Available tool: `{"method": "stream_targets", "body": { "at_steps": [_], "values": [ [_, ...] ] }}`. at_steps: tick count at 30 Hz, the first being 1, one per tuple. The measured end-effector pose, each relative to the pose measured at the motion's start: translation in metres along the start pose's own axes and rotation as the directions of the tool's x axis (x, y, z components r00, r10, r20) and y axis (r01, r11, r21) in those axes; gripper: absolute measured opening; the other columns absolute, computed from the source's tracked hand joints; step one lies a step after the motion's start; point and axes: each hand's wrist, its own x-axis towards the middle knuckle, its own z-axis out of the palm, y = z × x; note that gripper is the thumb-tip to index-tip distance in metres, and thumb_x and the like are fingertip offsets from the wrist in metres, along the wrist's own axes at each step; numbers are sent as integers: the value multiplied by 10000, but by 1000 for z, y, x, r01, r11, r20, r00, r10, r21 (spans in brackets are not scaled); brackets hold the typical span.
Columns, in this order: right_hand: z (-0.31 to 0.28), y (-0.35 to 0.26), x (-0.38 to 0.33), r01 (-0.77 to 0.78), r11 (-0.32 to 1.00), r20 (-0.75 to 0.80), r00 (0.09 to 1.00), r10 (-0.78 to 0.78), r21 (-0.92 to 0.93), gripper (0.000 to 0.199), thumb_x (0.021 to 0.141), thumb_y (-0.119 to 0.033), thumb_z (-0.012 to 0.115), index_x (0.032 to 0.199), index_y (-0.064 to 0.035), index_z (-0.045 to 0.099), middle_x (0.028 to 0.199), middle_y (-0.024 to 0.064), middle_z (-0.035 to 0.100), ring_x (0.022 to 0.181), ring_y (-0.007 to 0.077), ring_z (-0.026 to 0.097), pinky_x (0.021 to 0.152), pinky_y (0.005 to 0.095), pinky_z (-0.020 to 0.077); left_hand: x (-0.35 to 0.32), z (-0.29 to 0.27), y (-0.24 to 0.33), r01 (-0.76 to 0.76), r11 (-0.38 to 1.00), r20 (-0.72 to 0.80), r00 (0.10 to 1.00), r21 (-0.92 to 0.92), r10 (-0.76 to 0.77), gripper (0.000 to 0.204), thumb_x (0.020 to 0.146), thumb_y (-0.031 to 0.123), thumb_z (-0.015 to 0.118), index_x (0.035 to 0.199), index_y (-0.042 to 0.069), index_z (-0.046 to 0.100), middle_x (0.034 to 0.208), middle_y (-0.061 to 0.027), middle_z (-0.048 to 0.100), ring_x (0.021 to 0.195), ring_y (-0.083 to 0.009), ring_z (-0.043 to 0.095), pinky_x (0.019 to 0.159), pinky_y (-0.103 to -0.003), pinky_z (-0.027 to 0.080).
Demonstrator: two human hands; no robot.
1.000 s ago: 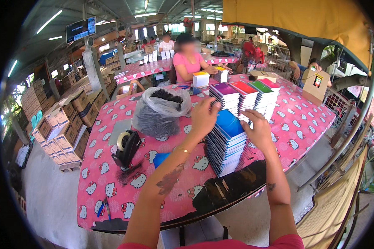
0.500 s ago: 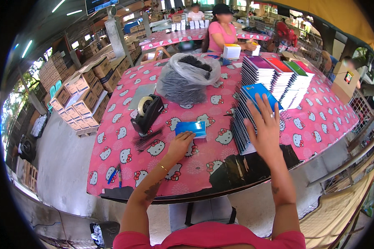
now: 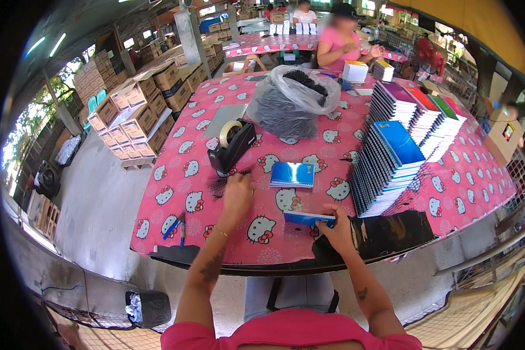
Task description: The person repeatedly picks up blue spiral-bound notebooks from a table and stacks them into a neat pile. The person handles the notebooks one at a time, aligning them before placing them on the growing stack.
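My right hand point(image 3: 336, 228) grips a small blue-covered notebook point(image 3: 300, 219), tilted on its edge above the near part of the table, thumb on the near side. My left hand point(image 3: 238, 195) reaches to a loose pile of thin black binding coils point(image 3: 219, 185); its fingers are closed down at the pile, and whatever is between them is hidden. Another blue notebook point(image 3: 292, 175) lies flat between the hands and the plastic bag. A tall stack of blue spiral notebooks point(image 3: 391, 169) leans to the right of my right hand.
A black tape dispenser point(image 3: 233, 149) stands beyond my left hand, near a clear plastic bag of black coils point(image 3: 291, 105). Blue-handled pliers point(image 3: 175, 227) lie at the near left. Purple, red and green notebook stacks point(image 3: 420, 114) stand far right. Across the table sits a co-worker point(image 3: 337, 44).
My left hand has left the flat blue notebook and moved to the coils. My right hand, spread over the blue stack before, now holds a blue notebook nearer me. The view has shifted.
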Motion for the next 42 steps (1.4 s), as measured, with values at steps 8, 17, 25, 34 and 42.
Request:
{"method": "stream_targets", "body": {
  "at_steps": [8,17,25,34,42],
  "values": [
    [-1,14,9,-164,974,181,974,135,155,259,877,-35,688,1134,1,678,991,23,662,895,94,601,777,234,489,-16,25,-39,-83,985,-225,967,152,117,176,900,93,600,1060,19,602,1003,-139,611,961,-316,589,837,-434,500],
    [0,-2,7,-274,922,259,944,203,275,351,871,38,671,1221,12,665,1013,55,693,819,100,642,727,246,549,-36,-30,59,335,694,35,913,-638,-408,283,986,119,566,1210,-52,583,974,-204,637,897,-251,631,805,-359,502],
    [-4,12,-1,-188,949,250,960,124,253,297,894,31,653,1190,20,668,1075,49,667,856,111,648,731,250,579,-84,-15,136,334,428,172,911,-840,-374,349,1058,200,472,1302,-27,577,1032,-128,674,920,-171,601,861,-308,478],
    [-8,13,-5,-212,974,294,938,181,76,352,922,-20,675,1272,12,648,1013,29,700,857,86,612,800,255,508,-55,-61,87,225,663,52,961,-714,-271,254,999,143,583,1214,18,636,866,-110,639,760,-185,618,609,-315,467],
    [-7,13,-3,-162,984,301,944,133,75,317,938,-8,656,1255,-5,670,1054,26,701,851,78,615,758,244,524,-66,-56,84,115,798,53,993,-592,-105,183,911,112,690,1076,39,717,853,-112,664,703,-224,609,607,-331,470]
  ]
}}
